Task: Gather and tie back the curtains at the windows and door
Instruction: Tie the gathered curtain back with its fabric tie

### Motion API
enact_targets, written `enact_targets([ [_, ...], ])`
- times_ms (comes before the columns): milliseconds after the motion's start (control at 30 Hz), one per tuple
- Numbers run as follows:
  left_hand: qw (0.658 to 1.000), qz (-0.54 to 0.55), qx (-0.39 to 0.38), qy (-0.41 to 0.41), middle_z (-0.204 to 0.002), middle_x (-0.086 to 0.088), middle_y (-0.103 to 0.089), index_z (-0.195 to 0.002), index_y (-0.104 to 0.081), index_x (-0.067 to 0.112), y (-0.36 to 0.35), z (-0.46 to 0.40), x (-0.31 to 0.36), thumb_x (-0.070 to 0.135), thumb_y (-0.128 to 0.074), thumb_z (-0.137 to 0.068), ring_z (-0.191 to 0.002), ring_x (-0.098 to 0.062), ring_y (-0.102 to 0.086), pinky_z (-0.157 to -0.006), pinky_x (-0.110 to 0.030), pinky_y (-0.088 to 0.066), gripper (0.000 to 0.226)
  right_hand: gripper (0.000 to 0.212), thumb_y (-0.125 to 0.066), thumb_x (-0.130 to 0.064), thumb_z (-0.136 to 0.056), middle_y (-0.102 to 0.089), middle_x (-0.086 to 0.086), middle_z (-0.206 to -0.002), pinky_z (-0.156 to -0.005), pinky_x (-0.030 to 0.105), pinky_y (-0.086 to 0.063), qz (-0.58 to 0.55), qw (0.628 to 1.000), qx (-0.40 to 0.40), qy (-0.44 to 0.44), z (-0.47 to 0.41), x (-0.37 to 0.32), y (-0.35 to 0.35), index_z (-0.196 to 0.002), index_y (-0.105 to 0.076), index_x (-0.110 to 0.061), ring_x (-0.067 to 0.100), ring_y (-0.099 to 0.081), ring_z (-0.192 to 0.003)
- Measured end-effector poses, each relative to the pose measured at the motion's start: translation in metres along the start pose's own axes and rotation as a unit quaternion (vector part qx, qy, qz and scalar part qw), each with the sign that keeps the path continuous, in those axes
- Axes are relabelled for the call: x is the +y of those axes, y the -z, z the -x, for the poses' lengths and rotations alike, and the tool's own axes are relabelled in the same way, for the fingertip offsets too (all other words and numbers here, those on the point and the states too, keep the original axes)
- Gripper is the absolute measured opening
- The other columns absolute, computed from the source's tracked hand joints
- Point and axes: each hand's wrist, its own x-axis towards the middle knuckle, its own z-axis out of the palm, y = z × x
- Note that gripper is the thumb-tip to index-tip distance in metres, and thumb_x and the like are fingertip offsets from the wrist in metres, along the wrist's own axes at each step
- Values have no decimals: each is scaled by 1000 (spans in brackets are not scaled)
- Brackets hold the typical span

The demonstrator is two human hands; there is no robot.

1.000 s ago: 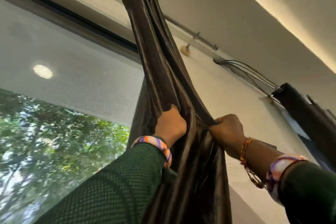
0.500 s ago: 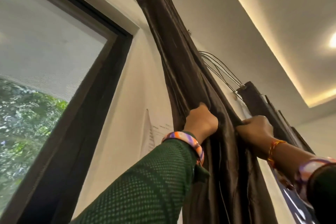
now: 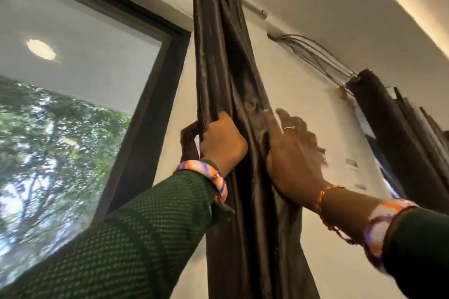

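A dark brown satin curtain (image 3: 228, 56) hangs bunched in folds from a rod (image 3: 255, 9), just right of the window frame. My left hand (image 3: 221, 142) grips the curtain's left folds at mid height, fingers curled round the fabric. My right hand (image 3: 291, 153) lies flat against the right side of the bunch with its fingers straight and spread, pressing the folds. A second dark curtain (image 3: 393, 133) hangs gathered at the far right.
The window (image 3: 73, 104) with its dark frame (image 3: 155, 94) fills the left, trees visible outside. A bundle of thin cables (image 3: 315, 56) runs along the white wall between the two curtains. The ceiling edge glows at the upper right.
My right hand has let go of its grip on the fabric and now lies flat with straight fingers. The left hand keeps its hold. The view has swung back towards the window.
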Motion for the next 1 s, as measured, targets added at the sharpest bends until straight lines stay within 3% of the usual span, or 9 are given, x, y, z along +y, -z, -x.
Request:
enact_targets([
  [167,991,-130,31,-7,-119,-17,-55,-114,-42,10,43,25,-25,22,-51,-87,-112,-39,-52,-86,-43,-43,31,53,-64,-15,-68,-56,13,-133,-89,44,-25,26,994,5,108,25,-52,-1,-121,-60,-9,36,-49,-121],
  [267,982,-183,32,-13,-120,-18,-54,-131,-29,8,65,38,-41,15,-53,-85,-111,-39,-52,-85,-44,-44,52,45,-37,-33,-85,-67,7,-112,-88,42,-23,-13,994,-69,81,40,-84,12,-116,-61,-11,30,-55,-114],
  [367,974,-220,24,-40,-111,-19,-58,-147,7,22,80,50,-64,9,-52,-86,-98,-35,-58,-77,-43,-46,86,66,-5,-48,-89,-48,6,-136,-89,41,-19,-34,989,-136,47,53,-110,30,-131,-44,-15,28,-37,-123],
  [433,976,-204,4,-77,-101,-18,-58,-144,16,33,90,61,-81,7,-49,-86,-84,-32,-57,-68,-42,-45,91,64,-18,-57,-92,-23,10,-152,-97,45,-21,-44,983,-178,4,60,-124,36,-140,-33,-17,30,-22,-132],
  [500,979,-183,-30,-84,-109,-16,-54,-144,8,40,97,72,-97,9,-48,-86,-91,-35,-57,-70,-43,-45,86,64,-32,-59,-90,-5,9,-157,-103,48,-18,-49,976,-211,-35,70,-135,39,-140,-32,-18,33,-9,-138],
  [567,983,-156,-66,-66,-118,-14,-51,-143,-19,38,100,84,-113,12,-51,-84,-102,-38,-56,-79,-45,-47,73,68,-37,-60,-88,1,10,-158,-108,51,-11,-55,970,-231,-55,79,-145,37,-140,-34,-17,32,4,-142],
  [667,988,-112,-104,-27,-118,-12,-55,-123,-53,24,100,107,-143,12,-52,-82,-107,-37,-56,-84,-41,-47,42,77,-42,-62,-85,7,11,-158,-111,54,-2,-42,959,-269,-77,94,-167,32,-143,-31,-12,31,19,-143],
  [867,982,-91,-160,46,-112,-15,-63,-113,-63,19,121,151,-204,17,-52,-85,-104,-37,-58,-82,-38,-48,30,79,-46,-56,-87,21,10,-156,-111,57,10,-62,931,-328,-151,132,-215,26,-149,-15,-18,31,32,-138],
  [1000,978,-86,-172,82,-112,-19,-64,-114,-63,17,145,165,-238,6,-51,-83,-105,-38,-58,-86,-39,-48,35,79,-42,-54,-89,23,10,-155,-112,57,4,-85,932,-303,-182,149,-263,30,-150,-8,-18,30,31,-139],
])
